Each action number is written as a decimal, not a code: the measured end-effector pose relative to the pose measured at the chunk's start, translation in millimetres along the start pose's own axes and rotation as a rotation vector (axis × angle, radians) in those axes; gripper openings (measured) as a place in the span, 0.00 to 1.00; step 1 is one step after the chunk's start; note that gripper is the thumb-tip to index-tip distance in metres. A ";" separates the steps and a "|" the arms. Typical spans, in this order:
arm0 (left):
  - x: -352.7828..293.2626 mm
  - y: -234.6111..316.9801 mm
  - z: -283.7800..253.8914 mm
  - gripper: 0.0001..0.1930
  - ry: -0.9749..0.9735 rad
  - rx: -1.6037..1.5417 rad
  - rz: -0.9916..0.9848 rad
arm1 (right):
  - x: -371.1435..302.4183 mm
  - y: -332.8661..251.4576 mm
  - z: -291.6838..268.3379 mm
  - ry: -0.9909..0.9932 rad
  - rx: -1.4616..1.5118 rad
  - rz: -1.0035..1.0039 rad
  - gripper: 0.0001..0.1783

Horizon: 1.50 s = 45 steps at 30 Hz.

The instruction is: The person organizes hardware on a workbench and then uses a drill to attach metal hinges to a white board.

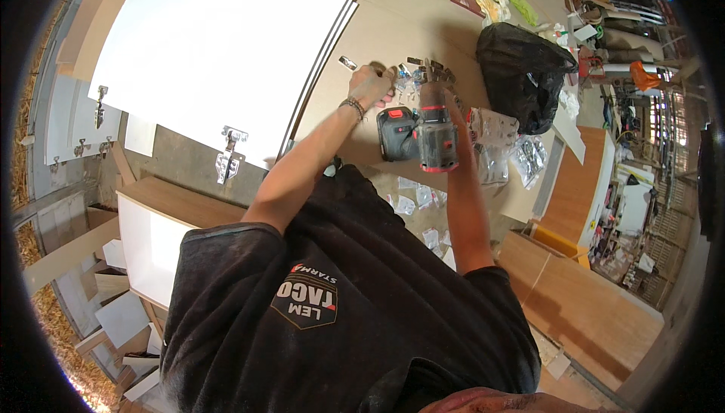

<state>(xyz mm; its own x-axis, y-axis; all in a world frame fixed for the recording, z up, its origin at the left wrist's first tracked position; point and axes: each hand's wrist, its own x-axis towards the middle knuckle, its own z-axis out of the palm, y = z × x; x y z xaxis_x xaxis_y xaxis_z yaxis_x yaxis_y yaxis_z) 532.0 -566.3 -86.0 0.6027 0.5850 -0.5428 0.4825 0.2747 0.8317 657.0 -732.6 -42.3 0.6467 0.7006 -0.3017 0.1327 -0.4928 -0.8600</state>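
Observation:
My left hand point(370, 86) is over the brown work surface, its fingers bent together on something I cannot make out. Small clear plastic bags point(408, 80) and metal cabinet hinges point(434, 71) lie just right of its fingertips. One loose hinge point(347, 62) sits at its far left. A black and red cordless drill point(438, 145) is in front of me, its chuck pointing away and its battery to the left. My right hand point(455, 107) reaches past the drill's right side toward the hinges; its fingers are mostly hidden.
White panels point(226, 43) are stacked on the left, with a hinge point(228, 157) mounted near one edge. At the right are a black plastic bag point(521, 73) and a clear plastic package point(495, 145). Small packets point(419, 197) lie nearer me. Wooden cabinet parts point(581, 307) stand at the lower right.

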 end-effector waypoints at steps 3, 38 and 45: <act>-2.1 -11.6 -6.7 0.10 0.138 0.354 0.298 | -1.0 0.1 -24.0 0.047 0.403 0.253 0.14; 10.3 -35.3 30.8 0.08 0.075 1.321 1.048 | -123.0 -5.9 30.6 0.012 0.056 -0.237 0.35; 2.8 -40.1 26.3 0.08 0.122 1.212 1.075 | -112.3 17.9 31.1 -0.004 0.041 -0.261 0.33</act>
<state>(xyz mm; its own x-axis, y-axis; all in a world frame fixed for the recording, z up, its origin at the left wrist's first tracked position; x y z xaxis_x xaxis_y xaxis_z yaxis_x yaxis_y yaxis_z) 531.1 -595.7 -124.0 0.9514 0.1693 0.2574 0.1209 -0.9736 0.1936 563.4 -804.0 -36.5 0.5911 0.8037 -0.0688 0.2642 -0.2734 -0.9249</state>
